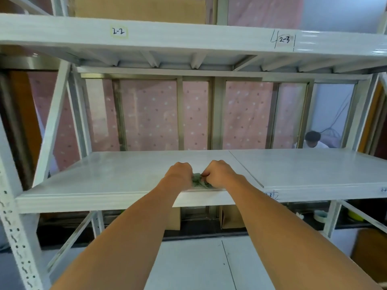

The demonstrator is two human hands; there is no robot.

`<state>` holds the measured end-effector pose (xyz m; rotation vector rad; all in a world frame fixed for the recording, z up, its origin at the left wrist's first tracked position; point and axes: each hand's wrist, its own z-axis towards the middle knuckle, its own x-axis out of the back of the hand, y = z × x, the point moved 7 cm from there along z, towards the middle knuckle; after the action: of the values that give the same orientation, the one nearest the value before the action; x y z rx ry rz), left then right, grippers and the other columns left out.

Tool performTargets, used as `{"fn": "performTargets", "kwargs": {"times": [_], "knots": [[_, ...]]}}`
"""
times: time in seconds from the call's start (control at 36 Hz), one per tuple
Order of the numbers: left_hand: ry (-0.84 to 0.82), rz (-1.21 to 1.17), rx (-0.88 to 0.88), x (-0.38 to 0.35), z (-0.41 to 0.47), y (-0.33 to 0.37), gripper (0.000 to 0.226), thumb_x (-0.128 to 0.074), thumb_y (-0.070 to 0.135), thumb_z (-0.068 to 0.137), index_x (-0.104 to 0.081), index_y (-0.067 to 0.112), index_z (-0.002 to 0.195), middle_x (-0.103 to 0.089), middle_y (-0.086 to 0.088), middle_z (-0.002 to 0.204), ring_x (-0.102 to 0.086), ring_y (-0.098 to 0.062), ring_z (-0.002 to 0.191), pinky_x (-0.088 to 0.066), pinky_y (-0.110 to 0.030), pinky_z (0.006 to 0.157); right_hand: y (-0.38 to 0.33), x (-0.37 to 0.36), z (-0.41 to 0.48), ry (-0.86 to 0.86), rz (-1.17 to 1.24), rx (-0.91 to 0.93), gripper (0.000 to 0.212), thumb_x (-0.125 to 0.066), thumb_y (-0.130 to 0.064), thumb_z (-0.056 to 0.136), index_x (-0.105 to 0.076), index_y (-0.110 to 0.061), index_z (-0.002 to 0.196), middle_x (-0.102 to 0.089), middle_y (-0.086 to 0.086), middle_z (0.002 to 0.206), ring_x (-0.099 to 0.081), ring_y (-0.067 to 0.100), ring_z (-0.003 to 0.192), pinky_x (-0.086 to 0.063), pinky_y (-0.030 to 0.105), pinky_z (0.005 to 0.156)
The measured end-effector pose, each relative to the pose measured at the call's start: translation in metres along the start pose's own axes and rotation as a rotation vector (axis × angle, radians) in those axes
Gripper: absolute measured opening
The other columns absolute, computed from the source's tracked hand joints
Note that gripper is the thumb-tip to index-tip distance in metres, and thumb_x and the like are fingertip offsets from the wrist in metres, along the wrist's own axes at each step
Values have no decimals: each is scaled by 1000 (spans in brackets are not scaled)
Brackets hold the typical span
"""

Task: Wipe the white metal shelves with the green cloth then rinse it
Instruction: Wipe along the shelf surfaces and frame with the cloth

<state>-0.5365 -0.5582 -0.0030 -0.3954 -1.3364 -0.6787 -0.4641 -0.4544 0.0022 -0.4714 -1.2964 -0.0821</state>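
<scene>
The green cloth [199, 181] lies bunched on the middle white metal shelf [109, 174], close to its front edge. My left hand [179, 174] and my right hand [219, 173] sit side by side on the cloth, both with fingers curled around it. Only a small crumpled part of the cloth shows between the two hands. Both forearms reach forward from the bottom of the view.
An upper shelf [188, 38] labelled 2-2 and 2-3 hangs overhead. A lower shelf [199, 264] lies beneath my arms. White uprights [18, 237] stand at the left. Behind the rack is a pink dotted curtain [150, 114]; a person [314, 140] sits at far right.
</scene>
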Motion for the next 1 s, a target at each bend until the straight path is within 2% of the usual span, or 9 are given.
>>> {"fn": "performTargets", "kwargs": {"times": [0.17,0.28,0.39,0.58,0.69,0.75,0.86,1.0], "knots": [[11,3,58,-8,44,-9,32,-54,8,89,-69,14,117,-67,-8,112,-63,-26,98,-56,-31,83,11,-7,53,0,-3,31,25,-61,-19,92,-79,-21,108,-71,6,105,-63,26,94,-57,37,85],[-2,22,76,-13,83,-13,31,-52,5,87,-73,14,109,-68,-8,103,-64,-26,92,-51,-29,70,24,-14,97,-6,-7,22,24,-62,-19,90,-79,-19,105,-71,7,104,-64,27,91,-58,37,84],[-3,21,102,-21,127,-17,29,-52,6,87,-73,13,107,-68,-9,103,-63,-26,91,-49,-29,68,31,-19,144,-9,-21,15,25,-62,-19,88,-78,-18,108,-70,7,103,-63,26,88,-58,32,79],[19,21,119,-34,195,-33,30,-51,8,90,-71,11,112,-68,-10,107,-64,-29,98,-55,-32,83,38,-30,218,-25,-41,55,33,-63,-20,88,-73,-16,119,-70,9,108,-64,27,93,-57,35,87],[36,19,147,-39,227,-43,24,-53,8,89,-69,7,107,-67,-13,102,-64,-30,95,-51,-31,75,39,-34,254,-19,-86,77,25,-62,-23,90,-76,-14,109,-68,8,97,-60,26,83,-50,29,73],[46,19,142,-42,243,-45,26,-53,9,89,-71,7,107,-67,-12,99,-64,-30,93,-51,-31,74,41,-36,270,-25,-95,80,24,-62,-23,91,-77,-15,108,-67,7,96,-59,24,82,-51,30,74],[63,38,149,-45,266,-44,28,-54,12,90,-68,7,114,-66,-14,106,-65,-31,97,-51,-32,76,49,-38,293,-38,-94,80,26,-60,-22,91,-77,-17,110,-69,7,104,-61,26,89,-54,31,82],[62,33,165,-48,283,-34,29,-55,13,92,-66,6,118,-65,-15,109,-64,-31,98,-51,-32,77,65,-36,305,-43,-68,90,25,-61,-22,92,-77,-17,110,-69,6,106,-60,24,88,-46,26,73]]}}
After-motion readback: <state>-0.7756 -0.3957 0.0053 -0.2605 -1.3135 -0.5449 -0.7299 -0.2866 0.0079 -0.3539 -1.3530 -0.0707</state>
